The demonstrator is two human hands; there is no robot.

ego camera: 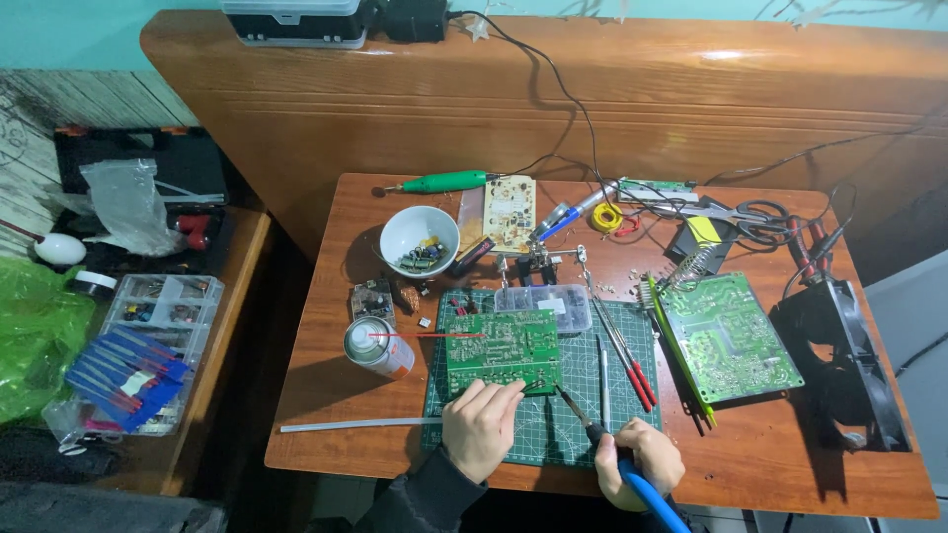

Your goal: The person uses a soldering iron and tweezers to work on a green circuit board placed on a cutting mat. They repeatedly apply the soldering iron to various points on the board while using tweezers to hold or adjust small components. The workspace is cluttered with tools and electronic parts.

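While the green circuit board [502, 349] lies flat on the cutting mat [538, 434] | left hand [481, 426] curled, fingertips gripping the board's near edge | right hand [640, 462] closed on soldering iron [583, 419]; iron's long axis slants up-left, tip just right of the left fingertips; right hand nearer

glossy varnished wood table [780, 464], matt green rubbery cutting mat [553, 434], glossy green circuit board [502, 347], smooth white ceramic-looking bowl [419, 237], shiny metal spray can [377, 347]

Even, fairly bright light fell from above; the view was sharp. Glare streaked the wooden headboard [731, 59]. Soft shadows lay under the white bowl [419, 240]
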